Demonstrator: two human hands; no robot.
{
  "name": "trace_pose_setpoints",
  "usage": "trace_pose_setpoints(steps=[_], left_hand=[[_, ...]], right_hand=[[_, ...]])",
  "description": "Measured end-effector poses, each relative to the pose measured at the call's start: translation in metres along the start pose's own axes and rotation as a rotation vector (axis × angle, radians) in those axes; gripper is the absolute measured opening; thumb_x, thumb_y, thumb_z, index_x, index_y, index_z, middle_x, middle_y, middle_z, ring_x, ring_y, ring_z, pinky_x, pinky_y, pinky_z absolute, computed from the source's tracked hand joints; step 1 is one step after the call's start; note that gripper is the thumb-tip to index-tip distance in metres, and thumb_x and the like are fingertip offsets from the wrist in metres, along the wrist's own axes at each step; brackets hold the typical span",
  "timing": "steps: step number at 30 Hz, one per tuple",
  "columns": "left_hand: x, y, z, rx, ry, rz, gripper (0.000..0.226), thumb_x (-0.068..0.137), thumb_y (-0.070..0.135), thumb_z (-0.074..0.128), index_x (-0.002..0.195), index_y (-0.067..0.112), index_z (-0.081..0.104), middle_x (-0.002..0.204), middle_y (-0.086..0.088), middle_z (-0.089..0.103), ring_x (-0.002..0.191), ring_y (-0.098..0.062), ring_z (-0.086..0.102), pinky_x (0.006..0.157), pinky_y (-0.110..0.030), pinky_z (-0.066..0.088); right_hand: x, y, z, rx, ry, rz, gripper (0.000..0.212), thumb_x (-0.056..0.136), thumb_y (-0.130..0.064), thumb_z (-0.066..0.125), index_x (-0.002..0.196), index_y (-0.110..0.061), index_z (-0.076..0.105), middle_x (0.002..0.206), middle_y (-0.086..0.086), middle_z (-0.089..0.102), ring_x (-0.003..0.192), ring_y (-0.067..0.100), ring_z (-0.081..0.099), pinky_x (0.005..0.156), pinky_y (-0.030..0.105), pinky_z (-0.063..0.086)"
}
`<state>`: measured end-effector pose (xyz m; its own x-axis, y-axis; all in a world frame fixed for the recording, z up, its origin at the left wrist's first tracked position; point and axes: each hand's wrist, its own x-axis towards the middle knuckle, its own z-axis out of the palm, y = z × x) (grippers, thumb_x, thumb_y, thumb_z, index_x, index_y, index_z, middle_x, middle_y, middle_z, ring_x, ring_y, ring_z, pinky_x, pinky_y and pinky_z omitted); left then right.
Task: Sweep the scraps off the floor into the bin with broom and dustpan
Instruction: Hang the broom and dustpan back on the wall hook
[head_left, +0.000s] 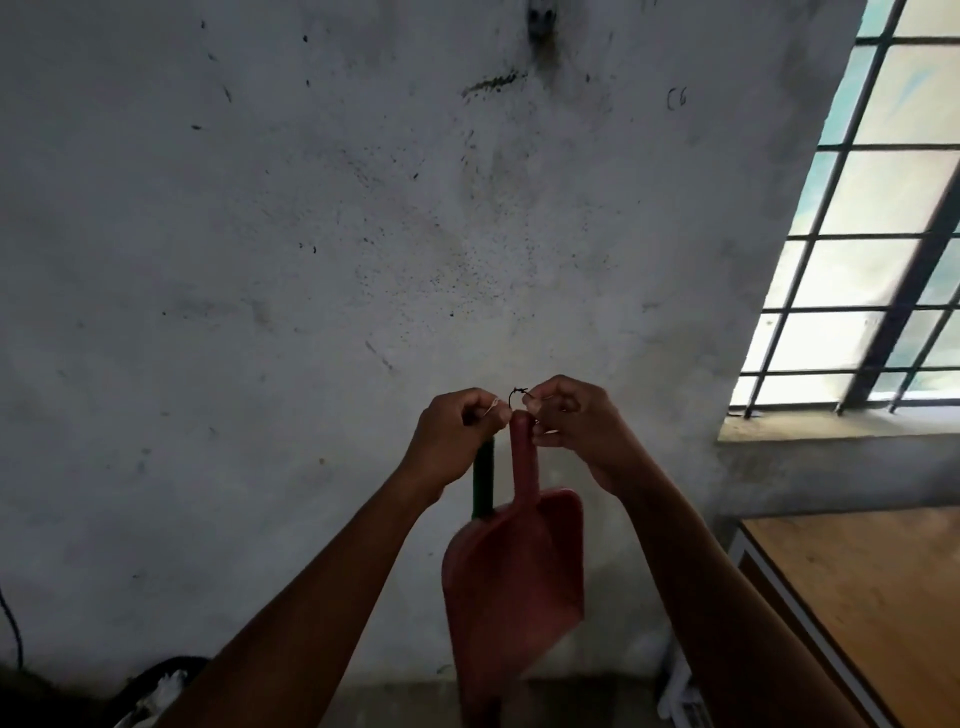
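A red dustpan (514, 587) hangs blade down in front of the grey wall, its handle pointing up. My right hand (576, 431) pinches a thin dark string loop (517, 396) at the top of that handle. My left hand (460, 441) is closed around the top of a green broom handle (483, 483), which runs down behind the dustpan; a pale string shows at its fingers. The broom's head is hidden. Both hands are raised side by side, almost touching.
A stained grey wall (311, 260) fills the view, with a hook or fitting (543, 23) high up. A barred window (872, 234) stands at right above a ledge. A wooden table (872, 597) sits at lower right. A dark bin with scraps (161, 686) lies at bottom left.
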<state>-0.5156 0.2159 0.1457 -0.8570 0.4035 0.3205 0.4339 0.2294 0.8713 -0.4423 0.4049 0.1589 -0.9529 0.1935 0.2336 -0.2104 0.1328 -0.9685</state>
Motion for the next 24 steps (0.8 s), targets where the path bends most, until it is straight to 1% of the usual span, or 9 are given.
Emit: trace_pose_setpoints(steps=[6,9,10,14,16,17,19,21,24], left_hand=[[0.011,0.023,0.018,0.012,0.073,0.028,0.011,0.097,0.033,0.075,0.09,0.026,0.079,0.084,0.006,0.076,0.085,-0.017,0.072,0.087,-0.047,0.061],[0.018,0.036,0.024,0.043,0.095,0.086,0.014,0.099,0.035,0.073,0.089,0.025,0.077,0.082,0.003,0.075,0.083,-0.02,0.07,0.082,-0.046,0.058],[0.021,0.042,0.026,0.067,0.091,0.115,0.015,0.1,0.034,0.072,0.089,0.025,0.076,0.081,0.002,0.074,0.082,-0.021,0.07,0.081,-0.046,0.058],[0.037,0.061,0.032,0.134,0.094,0.172,0.016,0.102,0.032,0.07,0.091,0.021,0.074,0.08,-0.001,0.072,0.079,-0.022,0.07,0.077,-0.044,0.059],[0.049,0.067,0.031,0.115,0.113,0.16,0.015,0.103,0.031,0.069,0.091,0.025,0.075,0.08,0.004,0.073,0.078,-0.013,0.072,0.074,-0.034,0.061],[0.056,0.068,0.029,0.092,0.117,0.148,0.016,0.104,0.028,0.067,0.091,0.028,0.076,0.082,0.009,0.074,0.08,-0.008,0.071,0.071,-0.025,0.06],[0.067,0.074,0.023,0.068,0.114,0.141,0.024,0.106,0.021,0.062,0.09,0.033,0.076,0.082,0.021,0.073,0.082,0.003,0.069,0.064,-0.009,0.051],[0.08,0.081,0.014,0.064,0.106,0.142,0.028,0.106,0.018,0.059,0.089,0.032,0.076,0.079,0.024,0.072,0.079,0.008,0.067,0.06,-0.005,0.046],[0.105,0.093,-0.002,0.07,0.097,0.138,0.03,0.105,0.016,0.056,0.087,0.027,0.077,0.076,0.018,0.072,0.07,0.006,0.064,0.057,-0.009,0.044]], right_hand=[[0.008,-0.017,-0.022,-0.082,-0.006,-0.044,0.006,0.096,-0.011,0.074,0.1,-0.011,0.07,0.078,0.008,0.07,0.072,0.022,0.071,0.077,0.047,0.065],[0.014,-0.034,-0.03,-0.3,0.027,-0.127,0.011,0.096,-0.017,0.075,0.102,-0.025,0.071,0.079,0.008,0.073,0.066,0.023,0.076,0.064,0.04,0.066],[0.017,-0.041,-0.033,-0.393,0.029,-0.169,0.009,0.096,-0.016,0.074,0.1,-0.025,0.072,0.078,0.008,0.073,0.062,0.022,0.076,0.061,0.037,0.066],[0.034,-0.066,-0.044,-0.615,0.03,-0.316,0.009,0.097,-0.003,0.068,0.093,-0.008,0.075,0.074,0.005,0.072,0.053,0.015,0.073,0.056,0.033,0.064],[0.043,-0.079,-0.052,-0.665,0.021,-0.352,0.009,0.095,-0.002,0.071,0.092,-0.006,0.077,0.077,0.001,0.072,0.055,0.012,0.073,0.054,0.027,0.062],[0.049,-0.085,-0.055,-0.679,0.02,-0.358,0.008,0.094,-0.002,0.072,0.092,-0.007,0.079,0.078,-0.001,0.073,0.057,0.01,0.073,0.054,0.023,0.06],[0.059,-0.096,-0.062,-0.696,0.023,-0.359,0.009,0.095,-0.004,0.073,0.093,-0.01,0.081,0.079,-0.005,0.074,0.058,0.007,0.074,0.054,0.015,0.056],[0.071,-0.107,-0.069,-0.73,0.028,-0.365,0.01,0.096,-0.008,0.073,0.095,-0.014,0.081,0.082,-0.007,0.076,0.058,0.005,0.074,0.056,0.011,0.053],[0.088,-0.124,-0.076,-0.758,0.035,-0.37,0.011,0.098,-0.012,0.073,0.099,-0.018,0.082,0.087,-0.01,0.077,0.062,0.004,0.075,0.061,0.012,0.056]])
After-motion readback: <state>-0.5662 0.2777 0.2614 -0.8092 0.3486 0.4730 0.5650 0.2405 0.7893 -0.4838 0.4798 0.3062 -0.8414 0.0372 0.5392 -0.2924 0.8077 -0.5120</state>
